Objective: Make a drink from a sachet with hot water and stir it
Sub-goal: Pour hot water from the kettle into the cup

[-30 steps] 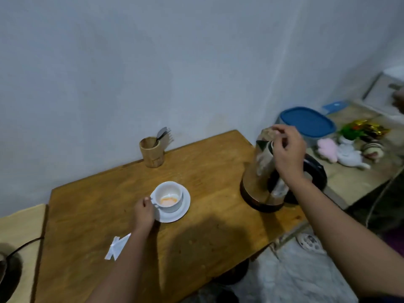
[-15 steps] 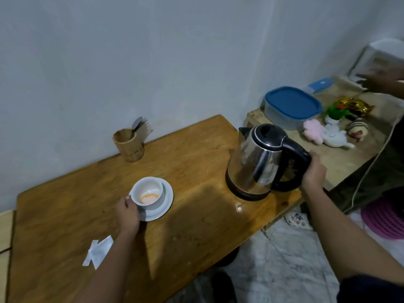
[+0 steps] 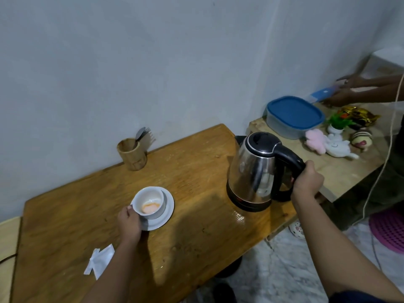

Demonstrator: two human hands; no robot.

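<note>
Wooden counter (image 3: 196,171) against a pale wall: the right hand (image 3: 307,182) is closed around the kettle (image 3: 253,169) handle at the right edge. The left hand (image 3: 130,224) grips the cup (image 3: 148,201) with powder on its saucer (image 3: 168,209) mid-counter. Carelessly poured hot water could splash those fingers.
</note>
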